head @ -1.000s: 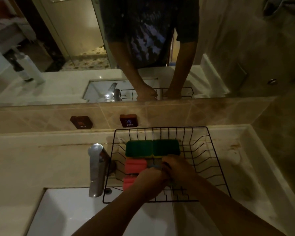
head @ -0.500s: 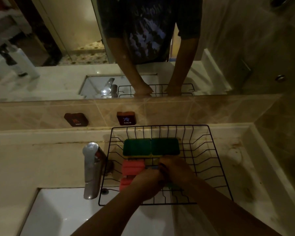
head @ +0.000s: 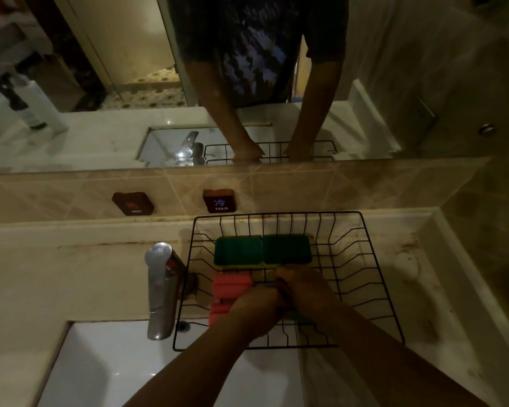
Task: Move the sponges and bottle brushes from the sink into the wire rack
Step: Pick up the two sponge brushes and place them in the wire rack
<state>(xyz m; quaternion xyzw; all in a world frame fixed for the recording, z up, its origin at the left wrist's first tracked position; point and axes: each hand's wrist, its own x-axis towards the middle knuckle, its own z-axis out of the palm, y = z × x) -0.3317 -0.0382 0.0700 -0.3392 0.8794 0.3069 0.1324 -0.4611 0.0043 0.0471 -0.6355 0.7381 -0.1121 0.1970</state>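
Observation:
A black wire rack sits on the counter, right of the tap. Two green-topped sponges lie side by side at its back. Pink sponges lie at its left, partly under my left hand. Both hands are inside the rack, pressed together over its middle. My left hand and my right hand close around something small with a bluish part; my fingers hide most of it. No bottle brush is plainly visible. The white sink below shows nothing in its visible part.
A chrome tap stands just left of the rack, over the sink. Hot and cold buttons sit on the tiled ledge behind. A mirror above reflects a person's arms and the rack. A raised wall edge bounds the counter at right.
Both hands stay clasped in the middle of the rack, with only a slight shift. The camera has drifted a little, so the whole scene sits slightly differently in frame.

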